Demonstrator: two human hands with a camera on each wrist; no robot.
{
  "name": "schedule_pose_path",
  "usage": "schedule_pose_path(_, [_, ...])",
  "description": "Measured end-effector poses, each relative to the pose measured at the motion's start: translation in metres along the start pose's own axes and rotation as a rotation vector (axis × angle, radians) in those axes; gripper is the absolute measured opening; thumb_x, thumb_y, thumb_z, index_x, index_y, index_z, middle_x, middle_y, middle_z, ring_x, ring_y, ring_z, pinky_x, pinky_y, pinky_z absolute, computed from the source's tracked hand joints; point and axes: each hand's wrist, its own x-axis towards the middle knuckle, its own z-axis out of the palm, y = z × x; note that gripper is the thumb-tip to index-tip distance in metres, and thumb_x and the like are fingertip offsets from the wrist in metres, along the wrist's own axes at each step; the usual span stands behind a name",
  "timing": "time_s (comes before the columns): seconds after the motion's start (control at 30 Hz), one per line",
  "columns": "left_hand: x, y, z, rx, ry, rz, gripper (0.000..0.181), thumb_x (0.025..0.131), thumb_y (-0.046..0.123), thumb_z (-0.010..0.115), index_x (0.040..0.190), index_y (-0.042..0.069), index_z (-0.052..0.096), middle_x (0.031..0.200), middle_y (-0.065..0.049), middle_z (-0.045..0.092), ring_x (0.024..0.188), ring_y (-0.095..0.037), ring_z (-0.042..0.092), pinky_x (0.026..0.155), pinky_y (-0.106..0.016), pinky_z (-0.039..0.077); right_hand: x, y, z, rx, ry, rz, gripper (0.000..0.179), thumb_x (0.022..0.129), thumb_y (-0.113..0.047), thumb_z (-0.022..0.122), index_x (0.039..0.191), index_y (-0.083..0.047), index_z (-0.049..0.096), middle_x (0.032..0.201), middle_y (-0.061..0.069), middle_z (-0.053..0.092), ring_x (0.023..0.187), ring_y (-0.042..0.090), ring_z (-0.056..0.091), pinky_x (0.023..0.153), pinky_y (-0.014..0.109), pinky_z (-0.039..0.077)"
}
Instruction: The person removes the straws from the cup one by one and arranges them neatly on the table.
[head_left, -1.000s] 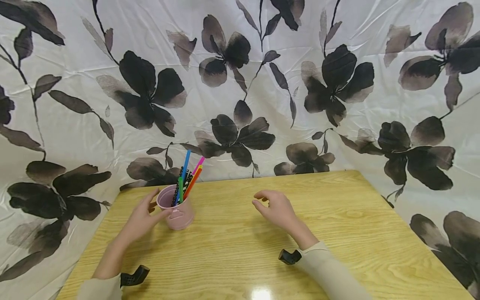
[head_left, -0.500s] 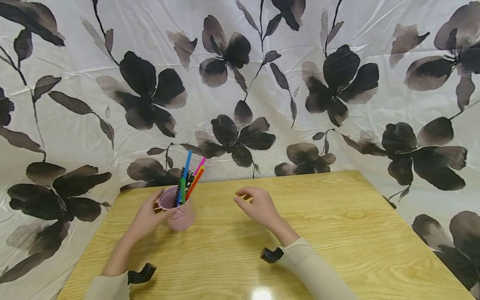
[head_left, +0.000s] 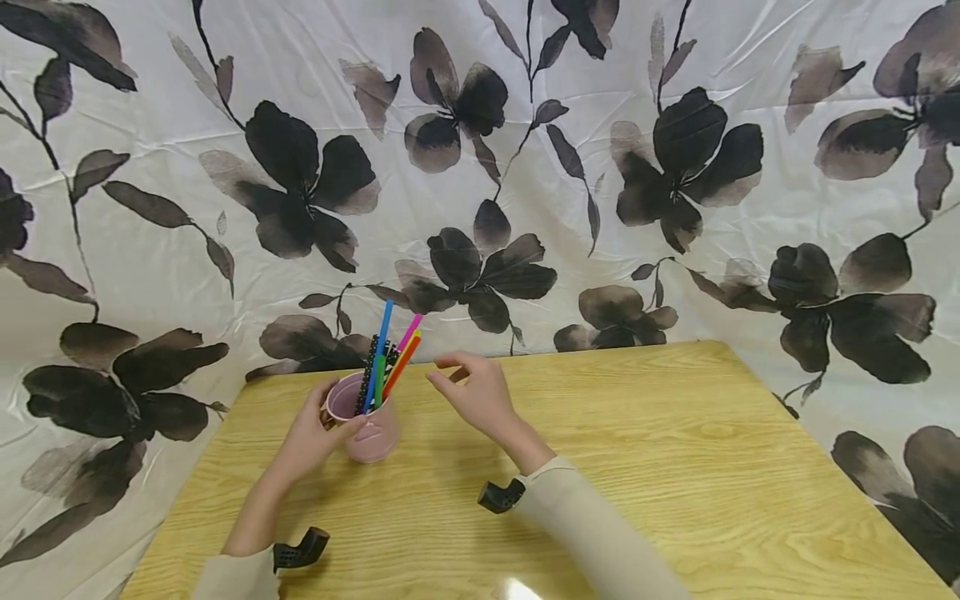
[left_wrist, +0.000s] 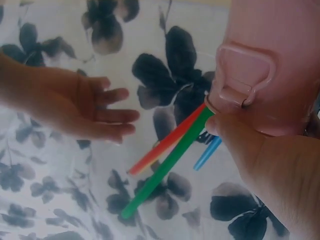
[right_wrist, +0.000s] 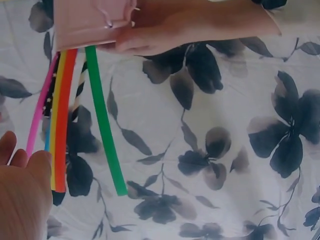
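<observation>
A small pink pail (head_left: 375, 437) with a moulded handle stands at the left of the wooden table in the head view. My left hand (head_left: 311, 437) holds it by the rim, thumb (left_wrist: 240, 140) on the near side and fingers round the left. Several straw-like sticks lean out of the pail, among them blue (head_left: 386, 321), pink (head_left: 410, 331), orange (head_left: 402, 367) and green (head_left: 379, 379) ones, plus black ones with a white pattern. Just right of their tops, my right hand (head_left: 480, 396) hovers with fingers loosely bent, holding nothing.
The wooden table (head_left: 637, 450) reaches back to a white cloth (head_left: 525, 167) printed with dark flowers. That cloth hangs behind and along both sides. A black device (head_left: 302, 548) sits at the left wrist, another (head_left: 501, 497) at the right.
My right hand has moved left across the table, close to the sticks. My left hand stays at the pail's rim, and both shift slightly right in the view.
</observation>
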Motion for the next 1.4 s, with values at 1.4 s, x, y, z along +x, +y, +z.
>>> schedule_pose_path(1.4, [-0.005,0.037,0.003,-0.001,-0.025,-0.066,0.079,0.081,0.026,0.065,0.139,0.002,0.016,0.132,-0.025,0.031,0.114,-0.040,0.039,0.091,-0.050,0.034,0.024,-0.030,0.027,0.336,0.082,0.089,0.017,0.079,-0.030,0.066,0.086,-0.014,0.067,0.081,-0.008,0.064,0.069,0.009,0.060,0.063,0.024,0.050])
